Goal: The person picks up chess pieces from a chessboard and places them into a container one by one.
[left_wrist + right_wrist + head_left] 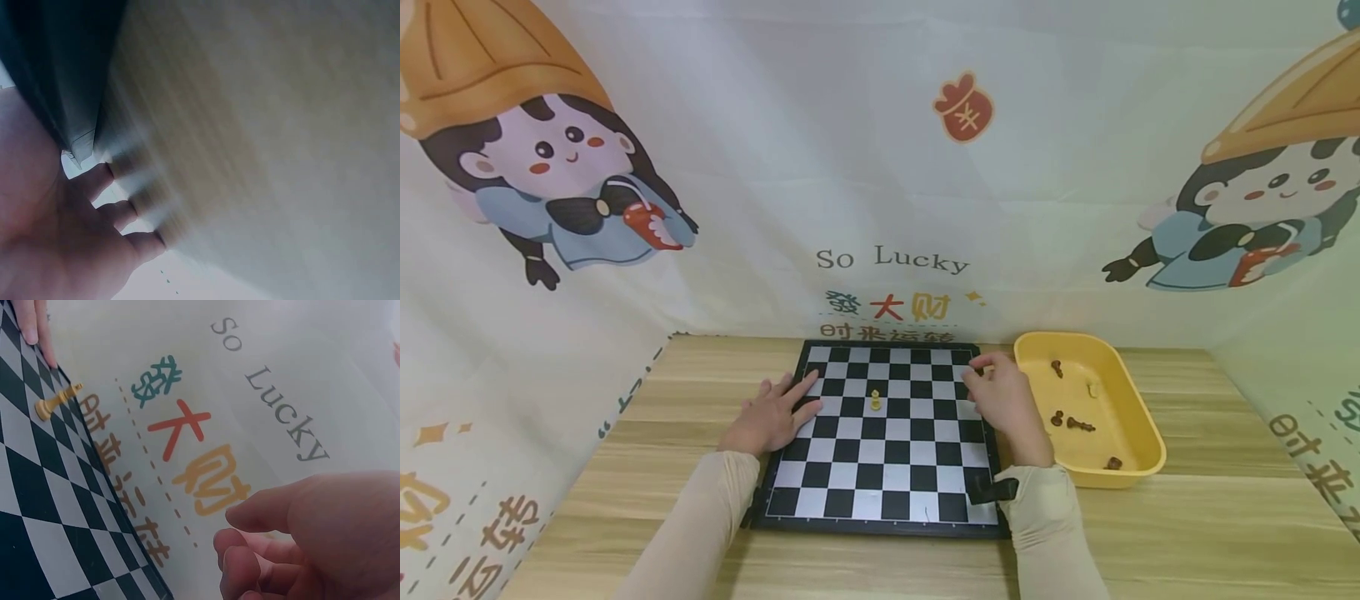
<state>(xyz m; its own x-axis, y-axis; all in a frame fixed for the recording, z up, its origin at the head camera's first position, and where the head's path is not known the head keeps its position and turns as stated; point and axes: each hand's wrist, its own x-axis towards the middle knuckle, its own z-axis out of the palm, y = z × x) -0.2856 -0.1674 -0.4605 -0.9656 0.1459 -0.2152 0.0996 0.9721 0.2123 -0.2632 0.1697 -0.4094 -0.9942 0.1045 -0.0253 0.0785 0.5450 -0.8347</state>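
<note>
A black-and-white chessboard [883,528] lies flat, with a single tall yellow chess piece [876,401] upright near its middle. My left hand [771,414] rests across the board's left edge with its fingers spread. In the left wrist view, the palm and fingers of this hand [69,244] appear beside the board's dark side [69,69]. At the far right edge of the board is my right hand [1006,396], fingers loosely curled. The right wrist view shows the thumb and forefinger of that hand [300,531] slightly apart, nothing visible between them.
To the right of the board stands a yellow plastic tub [1138,392]. Several dark brown chess pieces [1081,425] and a pale one [1092,389] lie in it. Behind the wooden table [677,433] hangs a printed cloth [760,167]. A black device [992,489] juts from the right cuff over the board.
</note>
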